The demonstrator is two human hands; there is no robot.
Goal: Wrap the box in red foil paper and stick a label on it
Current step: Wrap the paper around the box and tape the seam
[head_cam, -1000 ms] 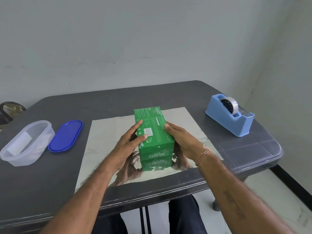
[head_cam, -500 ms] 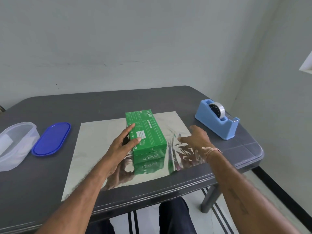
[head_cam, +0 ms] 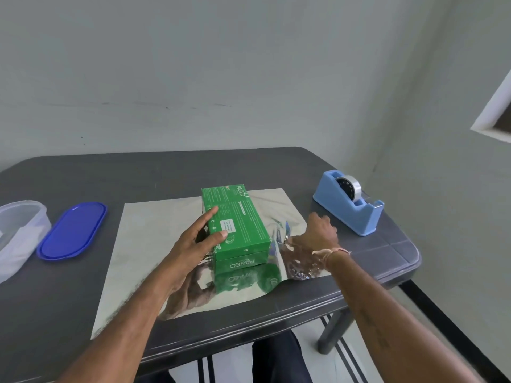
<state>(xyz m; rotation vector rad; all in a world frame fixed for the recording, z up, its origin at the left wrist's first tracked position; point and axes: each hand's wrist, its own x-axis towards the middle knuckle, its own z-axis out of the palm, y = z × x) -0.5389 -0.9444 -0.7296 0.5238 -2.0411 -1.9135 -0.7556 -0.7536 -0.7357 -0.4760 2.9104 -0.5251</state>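
Observation:
A green box lies lengthwise on a sheet of foil paper, whose silver side faces up on the dark table. My left hand rests on the box's left side, index finger and thumb straight on its top. My right hand is at the foil's right edge. Its fingers curl down onto the sheet, which buckles up between the hand and the box. No label is in view.
A blue tape dispenser stands at the right, just beyond my right hand. A blue oval lid and a clear plastic tub sit at the left. The table's front edge is close to me.
My right hand left the box and moved right to the foil's edge, where the sheet now buckles. My left hand stayed on the box. The view turned slightly to the right.

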